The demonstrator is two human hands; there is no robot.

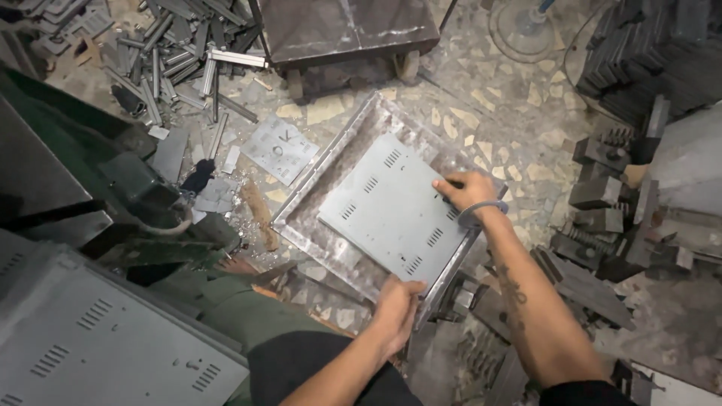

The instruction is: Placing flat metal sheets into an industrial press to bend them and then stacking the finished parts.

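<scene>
One grey sheet-metal panel (391, 207) with several groups of punched louvre slots lies tilted like a diamond inside one shallow metal tray (331, 162), and both hands are on it. About seven slot groups show on its face. The left hand (396, 307) closes over the panel's near corner, fingers curled under the edge and thumb on top, right where the panel meets the tray's near rim. The right hand (466, 189) presses on the panel's far right edge with fingers bent and spread flat against the metal; whether it grips the edge or only rests on it cannot be told. One metal bangle (481, 213) circles the right wrist.

Just beyond the left hand, past the tray's left rim, one small flat plate (280, 148) lies on the stone-chip floor (489, 113), with one rusty bar (258, 213) near it. Further out on that side sits a heap of short metal bars (177, 60), too many to count. Near the left forearm one more slotted panel (105, 346) lies, carrying at least five slot groups. To the right of the right hand stand several dark steel blocks (605, 199), and beyond them a stack of dark plates (639, 56). Ahead of both hands is one low dark table (346, 30).
</scene>
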